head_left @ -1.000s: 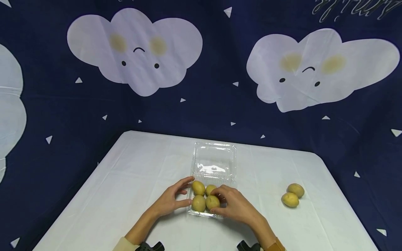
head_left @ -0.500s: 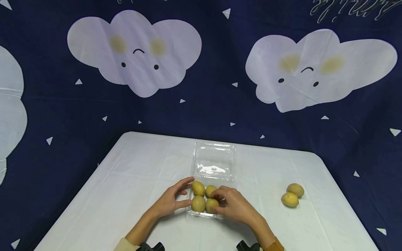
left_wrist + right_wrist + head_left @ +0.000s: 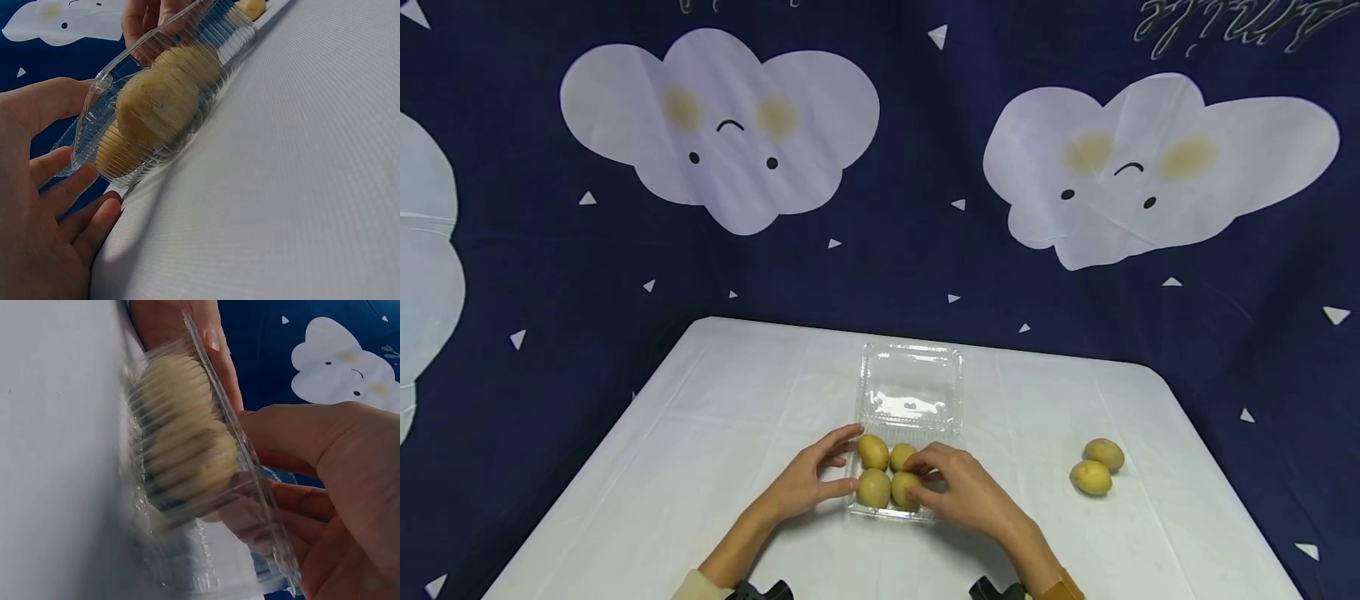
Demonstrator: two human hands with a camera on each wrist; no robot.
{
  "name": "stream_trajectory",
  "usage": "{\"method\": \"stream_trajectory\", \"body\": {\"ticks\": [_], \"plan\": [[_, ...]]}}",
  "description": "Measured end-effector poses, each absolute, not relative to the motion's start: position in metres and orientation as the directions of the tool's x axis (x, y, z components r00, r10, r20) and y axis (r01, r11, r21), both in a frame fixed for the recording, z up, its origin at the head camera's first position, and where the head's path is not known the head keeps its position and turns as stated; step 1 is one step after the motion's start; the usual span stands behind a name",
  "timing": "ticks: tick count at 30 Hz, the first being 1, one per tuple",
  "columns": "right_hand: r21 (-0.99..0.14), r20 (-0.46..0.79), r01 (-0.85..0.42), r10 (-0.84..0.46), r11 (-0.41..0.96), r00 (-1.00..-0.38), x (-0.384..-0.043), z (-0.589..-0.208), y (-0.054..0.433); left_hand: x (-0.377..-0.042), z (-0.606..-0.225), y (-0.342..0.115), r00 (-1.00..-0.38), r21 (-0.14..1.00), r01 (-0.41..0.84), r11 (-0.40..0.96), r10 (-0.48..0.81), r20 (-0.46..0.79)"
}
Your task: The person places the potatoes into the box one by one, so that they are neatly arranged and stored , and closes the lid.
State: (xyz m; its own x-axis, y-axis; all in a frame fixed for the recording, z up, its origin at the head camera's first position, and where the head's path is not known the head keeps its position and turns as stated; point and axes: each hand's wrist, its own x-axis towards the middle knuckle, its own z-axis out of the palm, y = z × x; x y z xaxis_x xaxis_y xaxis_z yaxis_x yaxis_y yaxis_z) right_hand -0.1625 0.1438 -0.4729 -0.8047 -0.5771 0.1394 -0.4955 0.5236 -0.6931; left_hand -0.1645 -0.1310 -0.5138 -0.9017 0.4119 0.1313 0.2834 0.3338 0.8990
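Observation:
In the head view a clear plastic clamshell box (image 3: pixel 891 514) lies with its lid (image 3: pixel 912 383) folded back. Several yellow potatoes sit inside in two rows. My right hand (image 3: pixel 964 487) reaches over the right rim, its curled fingers and thumb on the front right potato (image 3: pixel 906 490). In the right wrist view the thumb crosses the rim, and the fingers show through the plastic beside the potatoes. My left hand (image 3: pixel 805 479) spans the left side, thumb and fingers spread. In the left wrist view, its thumb and fingertips touch the box wall, next to the front left potato (image 3: pixel 159 103).
Two more potatoes, one in front (image 3: pixel 1091 478) and one behind (image 3: pixel 1104 455), lie together on the right part of the white-covered table (image 3: pixel 737 392). Behind the table hangs a dark blue cloth (image 3: pixel 917 267) with cloud prints.
The front right potato has shifted slightly left under my right fingers, and the right thumb has moved a little. My left hand keeps its place. The head view has tilted slightly.

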Motion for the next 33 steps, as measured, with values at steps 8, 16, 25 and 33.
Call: {"method": "stream_trajectory", "body": {"ticks": [8, 16, 25, 33], "plan": [[-0.715, 0.211, -0.49, -0.514, 0.498, -0.831, -0.164, -0.47, 0.155, -0.164, -0.514, -0.132, -0.899, 0.898, 0.298, 0.323, 0.411, 0.15], [-0.717, 0.327, -0.502, -0.402, 0.484, -0.855, -0.165, -0.468, 0.17, -0.165, -0.514, -0.131, -0.902, 0.899, 0.284, 0.333, 0.411, 0.133], [-0.691, 0.358, -0.484, -0.328, 0.537, -0.874, -0.165, -0.468, 0.187, -0.165, -0.517, -0.132, -0.894, 0.892, 0.314, 0.325, 0.417, 0.163], [-0.698, 0.331, -0.438, -0.287, 0.567, -0.899, -0.164, -0.467, 0.203, -0.165, -0.516, -0.132, -0.898, 0.895, 0.3, 0.33, 0.413, 0.149]]}}
